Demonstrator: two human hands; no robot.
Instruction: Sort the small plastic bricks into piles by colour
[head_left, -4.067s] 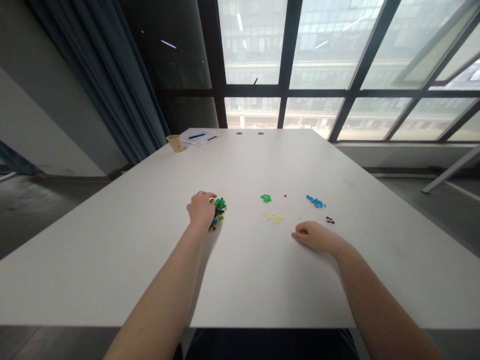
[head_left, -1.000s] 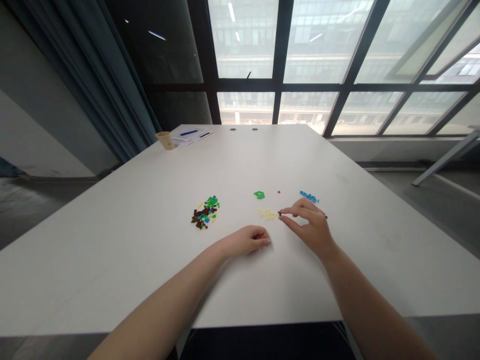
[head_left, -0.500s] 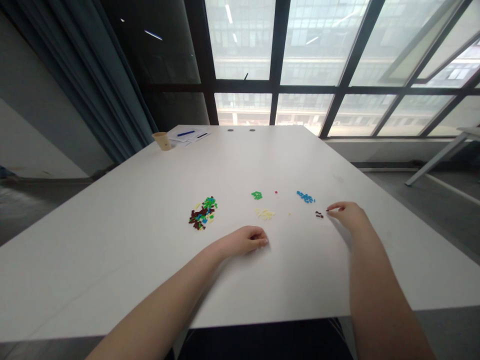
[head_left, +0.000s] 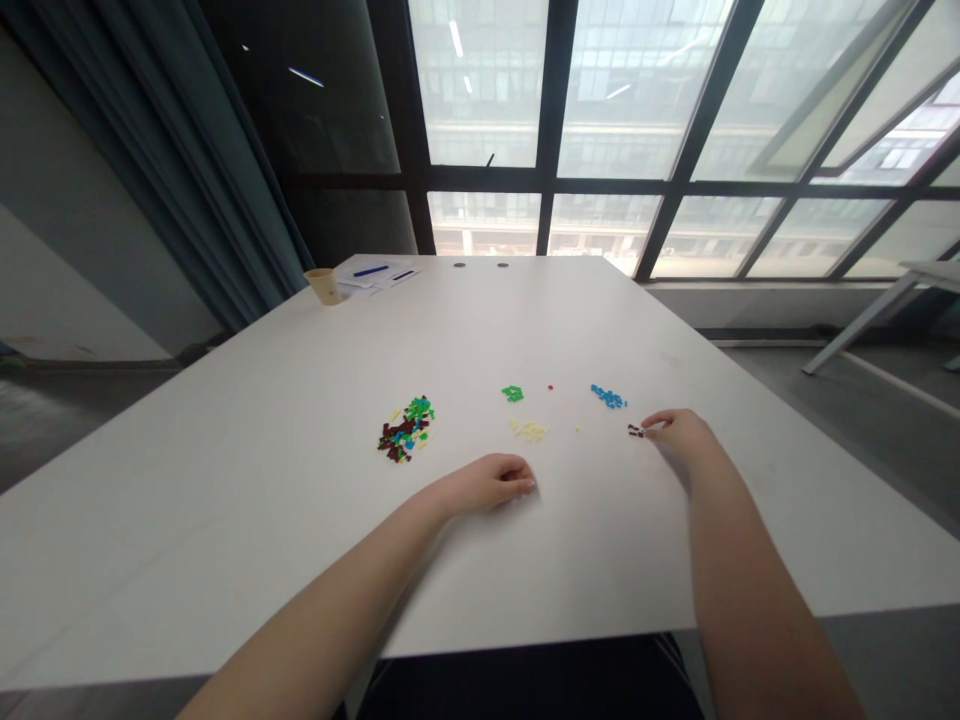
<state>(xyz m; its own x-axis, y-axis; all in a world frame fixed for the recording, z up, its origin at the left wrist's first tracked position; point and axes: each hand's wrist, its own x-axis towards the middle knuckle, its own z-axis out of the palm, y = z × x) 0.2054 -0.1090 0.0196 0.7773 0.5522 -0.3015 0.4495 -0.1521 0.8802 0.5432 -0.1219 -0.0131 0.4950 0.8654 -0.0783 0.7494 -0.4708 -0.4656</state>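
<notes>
A mixed heap of small coloured pieces [head_left: 406,430] lies on the white table [head_left: 262,480] at centre left. To its right sit sorted groups: green pieces [head_left: 513,393], pale yellow pieces [head_left: 529,431], blue pieces [head_left: 608,396] and a few dark brown pieces [head_left: 635,431]. A single red piece [head_left: 550,387] lies between the green and blue groups. My left hand [head_left: 491,482] rests curled on the table below the yellow group. My right hand [head_left: 679,435] has its fingertips pinched together right beside the brown pieces; whether a piece is between them is too small to see.
At the far left corner of the table stand a paper cup [head_left: 323,285] and papers with pens [head_left: 375,273]. Large windows rise behind the table, a dark curtain hangs at the left, and a slanted table leg [head_left: 862,325] shows at the right.
My right hand has moved from beside the yellow group to the brown pieces at the right. My left hand, earlier at the mixed heap, has stayed still for the last second.
</notes>
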